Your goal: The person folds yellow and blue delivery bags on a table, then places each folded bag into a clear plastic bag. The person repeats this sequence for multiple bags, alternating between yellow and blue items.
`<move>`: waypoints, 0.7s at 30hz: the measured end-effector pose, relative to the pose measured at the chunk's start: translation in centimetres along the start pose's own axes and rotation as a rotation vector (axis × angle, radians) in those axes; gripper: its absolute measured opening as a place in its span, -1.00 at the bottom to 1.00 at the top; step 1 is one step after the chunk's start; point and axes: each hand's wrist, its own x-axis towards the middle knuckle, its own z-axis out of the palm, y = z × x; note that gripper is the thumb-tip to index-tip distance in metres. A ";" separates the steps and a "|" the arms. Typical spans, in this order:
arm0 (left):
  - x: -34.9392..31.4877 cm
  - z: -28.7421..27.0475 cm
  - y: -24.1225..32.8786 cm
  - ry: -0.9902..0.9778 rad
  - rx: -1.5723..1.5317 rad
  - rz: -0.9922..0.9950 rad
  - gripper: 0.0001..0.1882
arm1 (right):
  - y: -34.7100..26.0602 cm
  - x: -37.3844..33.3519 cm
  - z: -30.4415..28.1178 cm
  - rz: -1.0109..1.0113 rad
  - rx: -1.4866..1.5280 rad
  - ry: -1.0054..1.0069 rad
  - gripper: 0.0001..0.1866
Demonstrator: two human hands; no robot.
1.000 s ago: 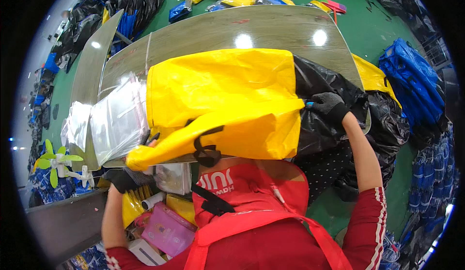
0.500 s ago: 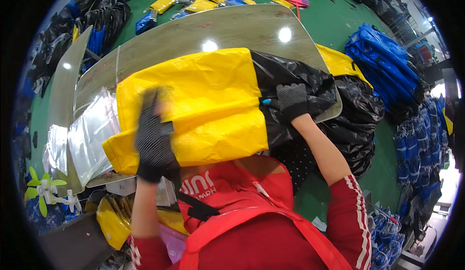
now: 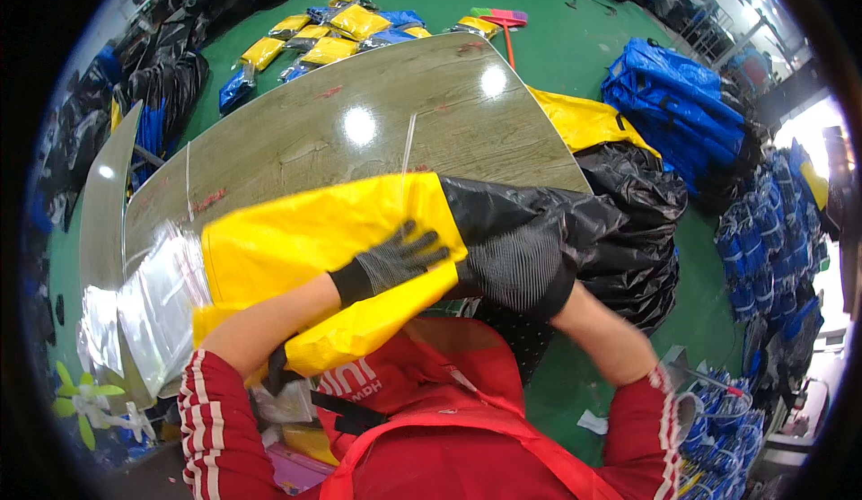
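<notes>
My left hand (image 3: 395, 262) has moved right across the yellow sheet (image 3: 314, 223), fingers now spread, grip apart, near the black plastic (image 3: 539, 202). I judge that this smooths the sheet, which lies along the near side of the bench (image 3: 287, 141). My right hand (image 3: 516, 268) is over the black plastic, too blurred to tell its grip.

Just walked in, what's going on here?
Someone is handling a yellow sheet with attached or adjoining black plastic at a table. The gloved left hand lies on the sheet, fingers spread; the gloved right hand is at the black plastic, its grip unclear. Clear plastic lies left of the sheet, and yellow and blue packs are on the floor beyond.
</notes>
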 end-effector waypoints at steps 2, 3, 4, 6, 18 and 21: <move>0.6 -0.7 0.8 -0.030 -0.103 -0.012 -0.36 | 2.0 3.9 -1.7 0.036 -0.058 0.007 -0.63; 0.5 -1.1 1.2 -0.039 -0.147 -0.017 -0.36 | 3.3 6.1 -2.0 0.218 -0.406 -0.140 -0.61; -0.1 -1.5 1.3 -0.046 -0.186 -0.020 -0.35 | 4.7 8.0 -1.8 0.293 -0.387 -0.261 -0.59; -2.9 -2.6 1.9 -0.051 -0.302 -0.056 -0.34 | 7.3 10.7 -0.6 0.355 -0.354 -0.333 -0.57; -34.7 -5.0 11.3 0.157 -0.560 -1.361 -0.31 | 12.1 12.1 1.9 0.539 -0.297 -0.328 -0.46; -32.4 -0.5 13.0 1.036 -0.959 -1.411 -0.42 | 11.9 11.8 1.9 0.484 -0.368 -0.275 -0.44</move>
